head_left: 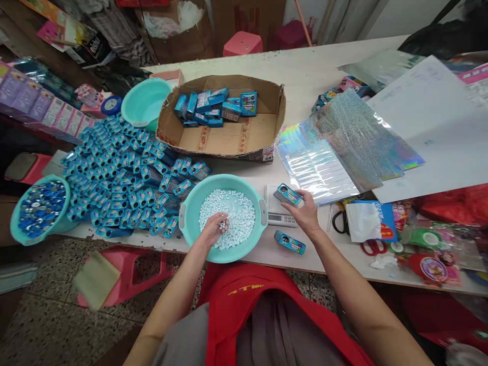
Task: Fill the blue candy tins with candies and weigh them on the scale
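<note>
My left hand (pixel 215 227) is inside a turquoise basin (pixel 185 203) of small pale candies (pixel 244 223). Its fingers are drawn together around a few of the candies. My right hand (pixel 306 211) grips the right end of a blue candy tin (pixel 286 193), which has a dark round opening at its left end. That tin is over a small white digital scale (pixel 281 219); whether it rests on the plate I cannot tell. A second blue tin (pixel 290 242) lies in front of the scale, near the table's edge.
Many open blue tins (pixel 125 173) crowd the table's left. Behind the basin stands a cardboard box (pixel 224 142) with several tins. Holographic sheets (pixel 320 173), black scissors (pixel 340 222) and red-handled scissors (pixel 373 247) lie to the right. A basin of metallic lids (pixel 65 198) sits far left.
</note>
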Action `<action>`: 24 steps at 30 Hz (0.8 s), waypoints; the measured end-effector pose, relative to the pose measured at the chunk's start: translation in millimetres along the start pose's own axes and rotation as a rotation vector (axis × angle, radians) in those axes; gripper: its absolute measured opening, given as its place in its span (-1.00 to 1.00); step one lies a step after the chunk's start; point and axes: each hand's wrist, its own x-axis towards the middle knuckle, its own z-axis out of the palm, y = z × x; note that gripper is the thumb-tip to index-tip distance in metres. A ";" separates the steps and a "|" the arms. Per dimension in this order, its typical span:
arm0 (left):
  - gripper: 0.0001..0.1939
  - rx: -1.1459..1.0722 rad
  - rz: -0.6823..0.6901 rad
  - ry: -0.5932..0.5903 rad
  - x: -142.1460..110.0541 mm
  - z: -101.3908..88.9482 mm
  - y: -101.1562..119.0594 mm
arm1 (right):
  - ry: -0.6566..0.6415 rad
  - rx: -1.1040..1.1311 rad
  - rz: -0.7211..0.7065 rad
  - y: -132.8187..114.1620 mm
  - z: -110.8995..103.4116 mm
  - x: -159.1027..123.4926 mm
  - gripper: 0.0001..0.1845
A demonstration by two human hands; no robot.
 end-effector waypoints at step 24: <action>-0.73 1.287 0.845 -0.241 -58.3 49.1 85.8 | -0.347 0.159 -0.298 -118.4 31.1 -39.8 -0.74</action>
